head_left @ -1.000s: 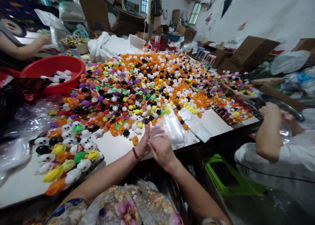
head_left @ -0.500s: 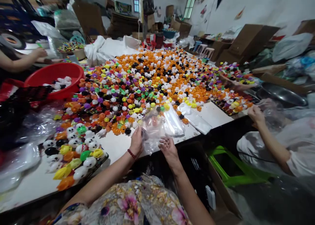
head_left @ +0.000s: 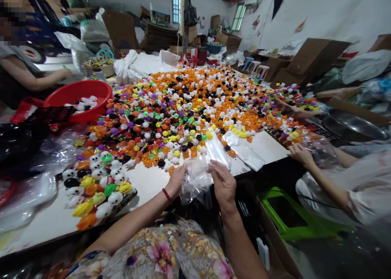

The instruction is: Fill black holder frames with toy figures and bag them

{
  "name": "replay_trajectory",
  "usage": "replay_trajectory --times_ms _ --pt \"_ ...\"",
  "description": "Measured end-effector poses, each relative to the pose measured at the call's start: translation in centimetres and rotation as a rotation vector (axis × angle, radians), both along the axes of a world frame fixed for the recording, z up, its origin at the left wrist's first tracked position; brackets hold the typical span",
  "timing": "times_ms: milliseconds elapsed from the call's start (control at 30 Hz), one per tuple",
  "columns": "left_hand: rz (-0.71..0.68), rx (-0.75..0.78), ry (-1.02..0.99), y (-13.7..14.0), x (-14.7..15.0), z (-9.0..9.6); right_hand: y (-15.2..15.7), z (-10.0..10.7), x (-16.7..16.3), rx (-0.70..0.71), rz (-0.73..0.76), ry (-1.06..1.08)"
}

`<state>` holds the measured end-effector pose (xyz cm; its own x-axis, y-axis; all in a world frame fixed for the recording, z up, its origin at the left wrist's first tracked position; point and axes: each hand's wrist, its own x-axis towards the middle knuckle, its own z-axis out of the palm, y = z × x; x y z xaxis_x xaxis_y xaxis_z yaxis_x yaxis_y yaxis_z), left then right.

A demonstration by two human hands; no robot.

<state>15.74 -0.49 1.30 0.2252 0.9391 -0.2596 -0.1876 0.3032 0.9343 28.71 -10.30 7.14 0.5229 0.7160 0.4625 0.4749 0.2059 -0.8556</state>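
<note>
A clear plastic bag [head_left: 197,179] is stretched between my two hands at the table's front edge. My left hand [head_left: 176,180], with a red bead bracelet at the wrist, pinches its left side. Across from it, my right hand [head_left: 224,183] has its fingers closed at the bag's upper right edge. Beyond the bag lies a stack of flat clear bags [head_left: 218,148], and to its right another stack of bags [head_left: 244,150]. A large heap of small coloured plastic toys [head_left: 183,104], orange, white, black, green and yellow, spreads behind them.
To the left, a black tray of toy heads [head_left: 97,185] sits near the edge, with a red basin [head_left: 105,91] behind. A co-worker's hands [head_left: 301,153] hold a clear bag on the right, above a green stool [head_left: 284,214]. Another person's arm [head_left: 42,81] reaches in at far left.
My right hand has risen and turned, its fingers closing at the bag's edge. The bag has shifted slightly right. The view has swung a little left, and the right co-worker's hands have moved left.
</note>
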Motion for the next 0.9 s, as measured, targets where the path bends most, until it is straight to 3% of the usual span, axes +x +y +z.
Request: replay_trajectory --times_ms 200,367,567,733,900 --pt "0.072 -0.070 -0.002 -0.5 0.0 0.5 0.3 -0.7 0.5 -0.013 -0.107 0.425" --pt "0.105 -0.087 0.029 -0.9 0.2 0.6 0.3 -1.9 -0.3 -0.116 0.123 0.715" --pt "0.015 -0.007 0.071 -1.1 0.3 -0.5 0.3 -1.9 -0.5 -0.186 -0.013 0.600" --pt "-0.059 0.043 0.151 -1.4 -0.1 -1.5 0.6 -1.1 -0.1 -0.236 -0.015 0.503" --pt "0.039 0.201 0.270 -1.5 -1.1 0.5 0.7 0.0 -0.2 -0.267 0.015 0.428"
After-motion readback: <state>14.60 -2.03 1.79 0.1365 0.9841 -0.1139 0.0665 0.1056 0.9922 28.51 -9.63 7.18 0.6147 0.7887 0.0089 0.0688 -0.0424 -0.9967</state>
